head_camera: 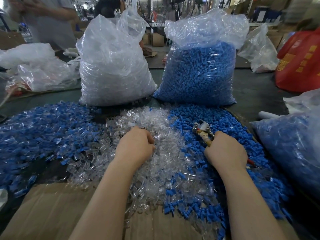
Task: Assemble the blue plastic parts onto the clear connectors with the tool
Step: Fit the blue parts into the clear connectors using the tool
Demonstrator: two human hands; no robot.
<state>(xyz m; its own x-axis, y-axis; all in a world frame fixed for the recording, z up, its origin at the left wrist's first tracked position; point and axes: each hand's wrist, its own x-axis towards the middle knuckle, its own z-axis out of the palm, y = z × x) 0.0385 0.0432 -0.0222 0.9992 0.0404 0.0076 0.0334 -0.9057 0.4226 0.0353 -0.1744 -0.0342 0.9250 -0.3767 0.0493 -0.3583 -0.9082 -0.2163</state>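
Observation:
A heap of loose clear connectors point(155, 163) fills the middle of the table. Loose blue plastic parts point(230, 125) lie to its right. On the left lies a mound of clear pieces mixed with blue ones point(39, 129). My left hand point(135, 146) rests in the clear heap with its fingers curled; what they pinch is hidden. My right hand point(225, 151) grips the taped handles of a metal plier-like tool point(203, 129), whose jaws point away over the blue parts.
A tall bag of clear connectors point(114, 66) and a tall bag of blue parts point(199, 73) stand behind the heaps. Another bag of blue pieces point(290, 149) sits at the right, a red bag point(301, 61) beyond it. Cardboard point(57, 210) covers the near edge. A person stands at the far left.

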